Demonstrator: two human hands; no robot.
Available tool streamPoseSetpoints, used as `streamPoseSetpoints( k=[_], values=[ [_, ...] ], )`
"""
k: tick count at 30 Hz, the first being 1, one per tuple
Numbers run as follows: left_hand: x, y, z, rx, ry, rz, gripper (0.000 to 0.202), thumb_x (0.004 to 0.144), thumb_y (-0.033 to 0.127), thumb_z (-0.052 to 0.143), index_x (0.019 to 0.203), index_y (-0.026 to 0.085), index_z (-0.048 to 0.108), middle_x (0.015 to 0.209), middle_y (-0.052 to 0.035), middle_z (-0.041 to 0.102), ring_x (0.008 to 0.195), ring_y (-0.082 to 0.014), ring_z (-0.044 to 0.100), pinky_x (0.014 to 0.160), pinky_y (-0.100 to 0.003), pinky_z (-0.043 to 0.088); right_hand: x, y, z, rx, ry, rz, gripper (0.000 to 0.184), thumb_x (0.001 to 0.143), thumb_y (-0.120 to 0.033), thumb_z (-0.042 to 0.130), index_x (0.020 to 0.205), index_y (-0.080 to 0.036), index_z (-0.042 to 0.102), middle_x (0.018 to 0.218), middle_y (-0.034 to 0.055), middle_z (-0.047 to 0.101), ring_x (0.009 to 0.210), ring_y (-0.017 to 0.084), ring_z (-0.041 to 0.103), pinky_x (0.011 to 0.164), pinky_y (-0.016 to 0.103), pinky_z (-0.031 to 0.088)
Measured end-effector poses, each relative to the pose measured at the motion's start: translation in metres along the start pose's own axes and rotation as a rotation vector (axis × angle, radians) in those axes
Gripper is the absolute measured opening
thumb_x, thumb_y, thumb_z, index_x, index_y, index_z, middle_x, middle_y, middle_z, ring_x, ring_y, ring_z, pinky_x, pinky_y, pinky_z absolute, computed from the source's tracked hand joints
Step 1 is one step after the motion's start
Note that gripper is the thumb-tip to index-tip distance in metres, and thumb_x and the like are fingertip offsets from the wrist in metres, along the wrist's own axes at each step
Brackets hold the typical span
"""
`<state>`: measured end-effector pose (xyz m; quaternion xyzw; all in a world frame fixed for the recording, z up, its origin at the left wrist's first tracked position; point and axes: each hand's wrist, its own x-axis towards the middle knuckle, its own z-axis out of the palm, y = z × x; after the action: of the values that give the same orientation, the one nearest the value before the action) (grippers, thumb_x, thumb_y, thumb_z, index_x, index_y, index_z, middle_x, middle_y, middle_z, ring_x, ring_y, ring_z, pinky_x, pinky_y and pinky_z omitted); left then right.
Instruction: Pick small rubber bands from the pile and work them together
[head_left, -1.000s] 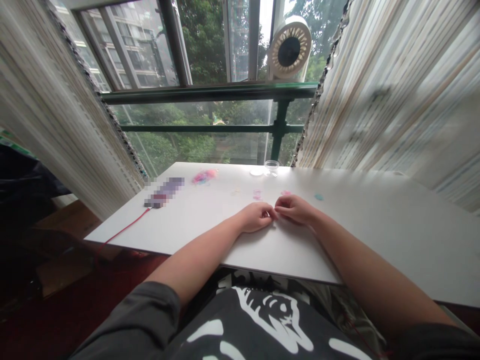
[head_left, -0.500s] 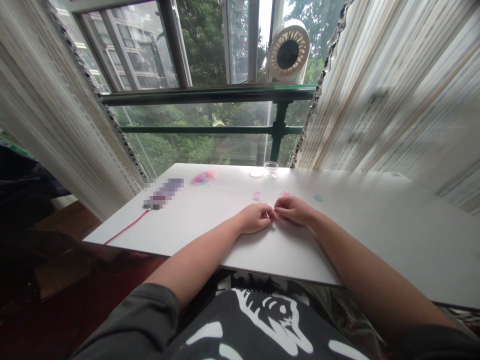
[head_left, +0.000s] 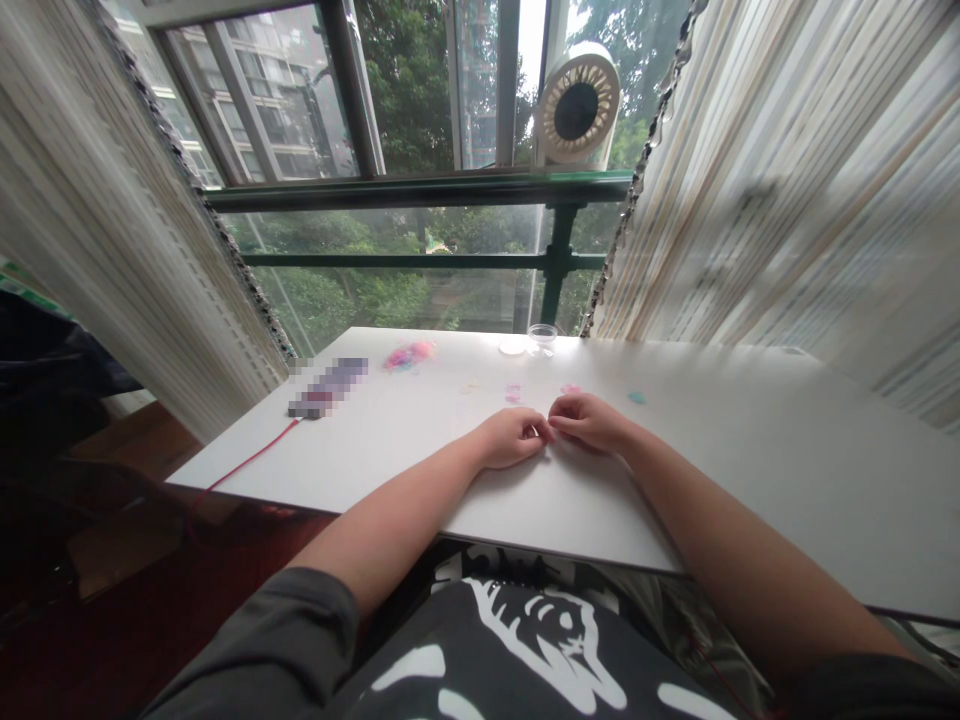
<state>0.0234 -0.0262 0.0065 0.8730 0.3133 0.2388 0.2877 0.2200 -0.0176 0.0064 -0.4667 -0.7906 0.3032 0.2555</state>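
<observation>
My left hand (head_left: 514, 437) and my right hand (head_left: 586, 421) rest on the white table (head_left: 375, 470), their fingertips pinched and meeting. Whatever they hold between them is too small to name. Just beyond my right hand lies a little pink pile (head_left: 570, 389). A pink-purple group of small pieces (head_left: 513, 393) is behind my left hand, with a few pale yellowish pieces (head_left: 470, 387) to its left. To the right of my right hand sits a small teal pile (head_left: 637, 398).
At the back stand a clear round tub (head_left: 542, 340) and a white lid (head_left: 513, 346). A mixed colourful heap (head_left: 409, 355) lies at the back left. Nearer is a blurred-out phone-like device (head_left: 328, 388) with a red cable (head_left: 247, 460). A white fan (head_left: 577, 105) stands by the window.
</observation>
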Motion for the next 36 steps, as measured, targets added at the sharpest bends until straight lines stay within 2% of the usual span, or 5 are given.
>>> streamPoseSetpoints(
  k=[36],
  values=[
    [0.0002, -0.0021, 0.0011, 0.044, -0.03, 0.007, 0.017, 0.075, 0.018, 0.054, 0.085, 0.018, 0.068, 0.077, -0.0006, 0.063, 0.068, -0.0111, 0.053, 0.068, -0.021, 0.043, 0.0009, 0.0011, 0.0018, -0.057, 0.011, -0.03, 0.02, 0.073, -0.03, 0.053, 0.07, -0.013, 0.062, 0.059, -0.0004, 0.053, 0.056, 0.011, 0.045, 0.053, 0.023, 0.034]
  ],
)
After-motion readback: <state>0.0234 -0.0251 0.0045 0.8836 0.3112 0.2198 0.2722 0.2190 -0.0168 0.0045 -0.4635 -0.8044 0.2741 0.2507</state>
